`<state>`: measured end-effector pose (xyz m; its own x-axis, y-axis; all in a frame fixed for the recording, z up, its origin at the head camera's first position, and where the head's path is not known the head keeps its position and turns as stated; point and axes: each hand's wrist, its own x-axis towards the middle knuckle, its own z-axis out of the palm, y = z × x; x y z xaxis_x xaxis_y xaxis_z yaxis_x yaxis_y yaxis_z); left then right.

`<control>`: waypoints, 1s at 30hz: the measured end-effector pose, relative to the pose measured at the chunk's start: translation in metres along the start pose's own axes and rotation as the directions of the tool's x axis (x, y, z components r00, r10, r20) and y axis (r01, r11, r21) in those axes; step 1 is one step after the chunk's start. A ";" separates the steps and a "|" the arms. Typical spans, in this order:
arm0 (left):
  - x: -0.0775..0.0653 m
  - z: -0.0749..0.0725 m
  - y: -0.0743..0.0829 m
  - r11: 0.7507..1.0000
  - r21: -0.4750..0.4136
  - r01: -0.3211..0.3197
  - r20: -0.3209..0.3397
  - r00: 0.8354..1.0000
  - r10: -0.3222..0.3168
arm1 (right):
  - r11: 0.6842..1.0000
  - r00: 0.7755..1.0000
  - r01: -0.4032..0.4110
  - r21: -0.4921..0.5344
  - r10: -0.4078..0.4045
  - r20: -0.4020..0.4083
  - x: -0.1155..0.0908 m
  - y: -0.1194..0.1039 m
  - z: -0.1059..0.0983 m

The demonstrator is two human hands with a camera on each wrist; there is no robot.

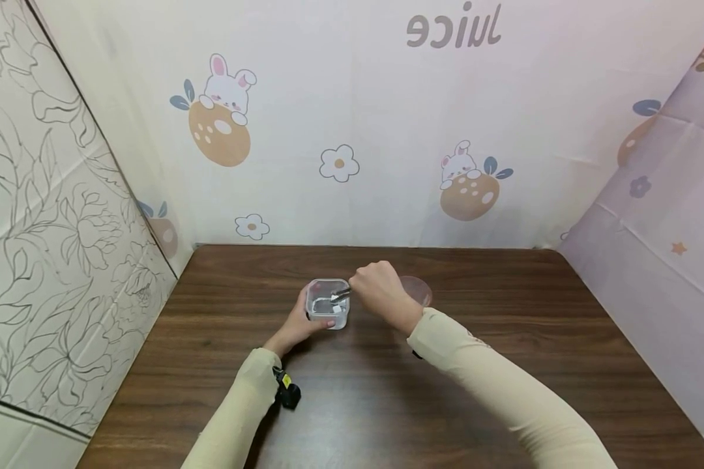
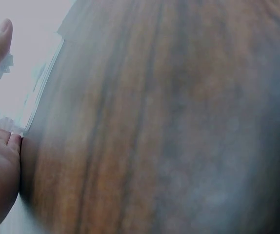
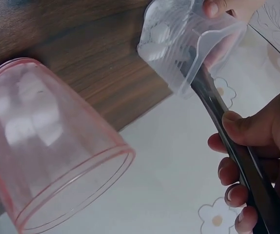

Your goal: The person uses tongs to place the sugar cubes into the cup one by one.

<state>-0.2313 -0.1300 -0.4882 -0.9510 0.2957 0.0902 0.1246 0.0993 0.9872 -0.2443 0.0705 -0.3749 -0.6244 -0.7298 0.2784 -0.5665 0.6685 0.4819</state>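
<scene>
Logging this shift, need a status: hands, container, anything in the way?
Left hand holding clear container; right hand gripping tongs, tips inside it. White pieces in container and pink cup. Nothing visibly blocking the tongs.

A small clear square container (image 1: 328,322) is gripped at its left side by the left hand (image 1: 298,324), with the thumb laid along the near wall. A dark utensil (image 1: 343,295) is held in the right hand (image 1: 381,293), its tip lowered into the container – small white pieces (image 1: 337,309) can be seen inside. A pink see-through vessel (image 1: 420,288) is partly hidden by the right hand and wrist. Pale sleeves (image 1: 493,371) are worn, and a black device (image 1: 287,393) is strapped at the left wrist. The brown table (image 1: 534,339) is backed by a curtain (image 1: 352,85) printed with rabbits, flowers – and a mirrored "Juice".
</scene>
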 end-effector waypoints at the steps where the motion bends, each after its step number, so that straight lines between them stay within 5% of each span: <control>1: 0.000 0.000 0.000 1.000 -0.001 -0.003 0.000 1.000 0.003 | 1.000 1.000 0.001 -0.009 -0.001 -0.003 0.001 -0.001 0.000; 30: -0.001 0.001 -0.003 1.000 -0.015 0.014 0.023 1.000 -0.014 | 0.972 0.982 -0.008 -0.233 0.052 0.183 0.019 -0.032 0.002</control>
<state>-0.2306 -0.1294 -0.4909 -0.9459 0.3161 0.0736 0.1068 0.0890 0.9903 -0.2394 0.0353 -0.3866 -0.7407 -0.6556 0.1465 -0.4203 0.6225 0.6602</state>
